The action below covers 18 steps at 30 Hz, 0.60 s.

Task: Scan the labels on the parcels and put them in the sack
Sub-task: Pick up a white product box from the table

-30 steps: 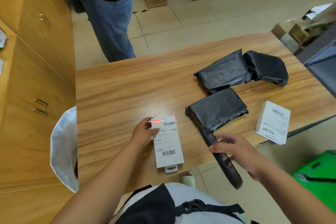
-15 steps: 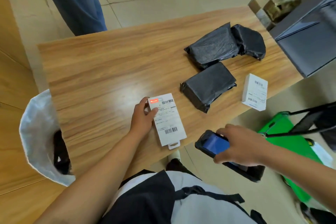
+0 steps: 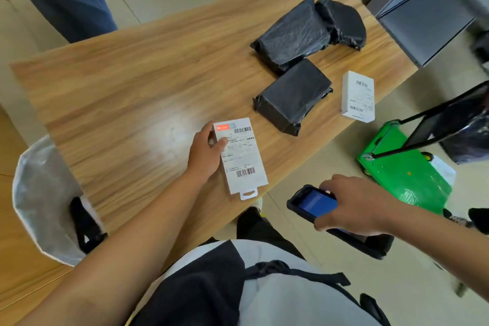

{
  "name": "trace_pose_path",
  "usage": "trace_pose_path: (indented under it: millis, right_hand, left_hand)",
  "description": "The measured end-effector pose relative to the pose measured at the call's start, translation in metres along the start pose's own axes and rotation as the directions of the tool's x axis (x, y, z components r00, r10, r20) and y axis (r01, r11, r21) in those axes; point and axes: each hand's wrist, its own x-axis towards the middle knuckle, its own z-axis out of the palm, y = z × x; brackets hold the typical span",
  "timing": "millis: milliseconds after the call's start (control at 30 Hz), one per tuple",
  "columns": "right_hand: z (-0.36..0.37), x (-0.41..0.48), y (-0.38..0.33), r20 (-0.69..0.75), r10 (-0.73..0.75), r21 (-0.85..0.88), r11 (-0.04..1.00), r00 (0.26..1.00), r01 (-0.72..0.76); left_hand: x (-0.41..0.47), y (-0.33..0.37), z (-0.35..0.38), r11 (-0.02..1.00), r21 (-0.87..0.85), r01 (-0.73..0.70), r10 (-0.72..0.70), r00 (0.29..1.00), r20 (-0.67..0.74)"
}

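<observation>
Gripping the white parcel at the worktop's near edge, the left hand should pinch firmly, lift and swing left to the sack, right hand clasping the scanner.

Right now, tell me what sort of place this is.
Probably a parcel sorting room: black plastic-wrapped parcels on a wooden table, a black handheld scanner, a white woven sack.

Single head-worn view, steep downward look, close over wooden table, wide-angle
</observation>
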Motion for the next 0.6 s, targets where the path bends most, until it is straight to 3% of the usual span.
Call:
trace_pose_path:
  millis: [100, 200, 400, 467, 533, 600]
  right_hand:
    - [0.001, -0.003, -0.005, 0.020, 0.034, 0.010, 0.999, 0.999, -0.035]
    - [0.000, -0.003, -0.008, 0.030, 0.055, 0.045, 0.997, 0.998, -0.056]
    - [-0.008, 0.008, -0.023, 0.083, 0.060, 0.313, 0.946, 0.995, -0.083]
    - [-0.006, 0.012, -0.030, 0.064, 0.043, 0.482, 0.873, 0.997, -0.069]
    - [-0.001, 0.016, -0.037, 0.019, 0.037, 0.646, 0.762, 0.999, -0.041]
    - [0.007, 0.022, -0.045, -0.008, 0.052, 0.767, 0.641, 0.999, -0.027]
  left_hand:
    - [0.003, 0.002, -0.007, 1.000, 0.006, 0.001, -0.002, 0.998, 0.060]
    - [0.012, 0.006, -0.018, 0.996, -0.002, 0.090, -0.088, 0.983, 0.158]
    - [0.010, 0.019, -0.042, 0.988, 0.088, 0.127, -0.147, 0.952, 0.270]
    - [-0.005, 0.020, -0.040, 0.972, 0.225, 0.061, -0.107, 0.975, 0.197]
    - [-0.026, 0.011, -0.031, 0.863, 0.505, -0.025, -0.050, 0.990, 0.135]
    - [-0.058, -0.003, -0.020, 0.740, 0.670, -0.051, -0.040, 0.992, 0.121]
